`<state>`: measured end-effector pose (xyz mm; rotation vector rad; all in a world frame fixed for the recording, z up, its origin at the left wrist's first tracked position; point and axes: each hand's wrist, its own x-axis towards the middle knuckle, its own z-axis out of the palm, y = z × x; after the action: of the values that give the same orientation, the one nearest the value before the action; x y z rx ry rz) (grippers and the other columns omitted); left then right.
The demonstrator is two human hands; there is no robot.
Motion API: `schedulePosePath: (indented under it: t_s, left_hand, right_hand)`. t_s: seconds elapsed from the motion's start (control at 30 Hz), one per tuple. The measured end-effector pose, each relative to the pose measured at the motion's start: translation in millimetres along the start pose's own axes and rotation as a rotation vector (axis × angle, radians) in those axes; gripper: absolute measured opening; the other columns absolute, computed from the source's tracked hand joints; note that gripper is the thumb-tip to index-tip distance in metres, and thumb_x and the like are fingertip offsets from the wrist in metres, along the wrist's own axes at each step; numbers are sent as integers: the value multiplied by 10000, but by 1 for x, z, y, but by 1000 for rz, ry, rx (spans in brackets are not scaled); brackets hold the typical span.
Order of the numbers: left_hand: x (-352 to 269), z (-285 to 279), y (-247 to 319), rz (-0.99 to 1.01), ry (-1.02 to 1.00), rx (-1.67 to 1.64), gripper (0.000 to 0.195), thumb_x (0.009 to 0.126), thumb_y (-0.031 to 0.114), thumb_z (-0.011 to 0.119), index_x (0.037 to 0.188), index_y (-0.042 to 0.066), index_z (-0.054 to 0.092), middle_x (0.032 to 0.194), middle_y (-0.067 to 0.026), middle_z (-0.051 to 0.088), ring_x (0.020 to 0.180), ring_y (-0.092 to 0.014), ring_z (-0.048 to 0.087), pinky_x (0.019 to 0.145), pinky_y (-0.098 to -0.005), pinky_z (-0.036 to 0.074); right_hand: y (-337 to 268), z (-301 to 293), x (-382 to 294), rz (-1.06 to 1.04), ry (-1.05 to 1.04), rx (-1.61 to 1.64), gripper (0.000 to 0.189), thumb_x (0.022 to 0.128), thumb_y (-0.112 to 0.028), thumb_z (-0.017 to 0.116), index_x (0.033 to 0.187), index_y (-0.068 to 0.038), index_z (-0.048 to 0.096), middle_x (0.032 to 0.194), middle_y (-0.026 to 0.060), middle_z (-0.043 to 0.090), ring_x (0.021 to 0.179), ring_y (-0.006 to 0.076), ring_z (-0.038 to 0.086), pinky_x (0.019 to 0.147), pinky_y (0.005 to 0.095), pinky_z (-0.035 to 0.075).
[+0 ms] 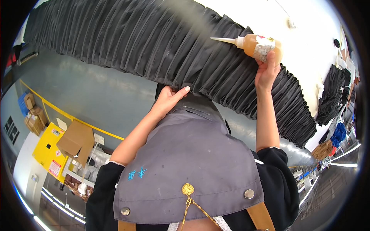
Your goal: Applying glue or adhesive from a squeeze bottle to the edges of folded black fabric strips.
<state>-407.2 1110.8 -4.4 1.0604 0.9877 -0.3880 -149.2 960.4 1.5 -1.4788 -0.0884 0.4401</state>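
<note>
A long row of overlapping black fabric pieces point(138, 43) lies across the white table, their lower edges hanging at its near side. My left hand point(170, 99) pinches the near edge of one piece between thumb and fingers. Raised over the right part of the row, my right hand point(267, 72) grips a squeeze bottle point(250, 46) of amber liquid. The bottle lies nearly level, its thin pale nozzle point(224, 39) pointing left above the fabric. It bears a worn label. Whether any liquid leaves the nozzle cannot be seen.
Behind the row stretches the white tabletop point(292, 55). A heap of black fabric point(332, 95) sits at the far right, with blue material point(338, 135) and brown material point(322, 150) near it. Lower left stand a yellow cabinet point(49, 150) and an open cardboard box point(76, 141).
</note>
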Motion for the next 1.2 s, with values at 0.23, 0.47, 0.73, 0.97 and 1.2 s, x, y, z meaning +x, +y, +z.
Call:
schedulePosePath:
  t_s: [0.23,0.47,0.73,0.97,1.2]
  left_hand:
    - [3,-3,-6,-21,-18,9,475,806,350,640,1029,-63,574,948,-126,622,872,-181,600,769,-282,456]
    - [2,0,-5,14,5,-19,494,799,363,645,1037,-63,568,942,-124,620,864,-178,598,763,-293,462]
    - [1,2,-3,23,3,-32,532,795,360,651,1078,-73,527,967,-130,609,874,-176,595,775,-291,460]
    - [3,0,-11,27,17,-43,537,789,350,663,1094,-65,510,974,-132,598,877,-174,590,767,-283,457]
    - [-4,13,-8,186,-26,-227,584,754,215,725,1182,-47,427,1094,-123,549,966,-158,544,877,-290,432]
  right_hand:
    - [7,-6,-22,13,-48,-20,452,887,-301,537,1204,5,435,1109,95,538,1014,172,535,833,328,461]
    - [8,-5,-42,20,-148,-75,520,860,-333,577,1210,20,426,1110,88,531,1023,176,521,872,315,418]
    - [-1,9,-60,35,-179,-98,523,792,-371,657,1096,14,476,961,37,515,893,113,476,809,250,366]
    - [-2,13,-69,39,-285,-118,565,799,-414,626,1140,9,468,1024,53,525,947,127,491,830,269,382]
    - [-11,-9,-37,693,-178,1290,566,799,-325,640,1214,-4,428,1081,112,559,959,238,571,806,321,511]
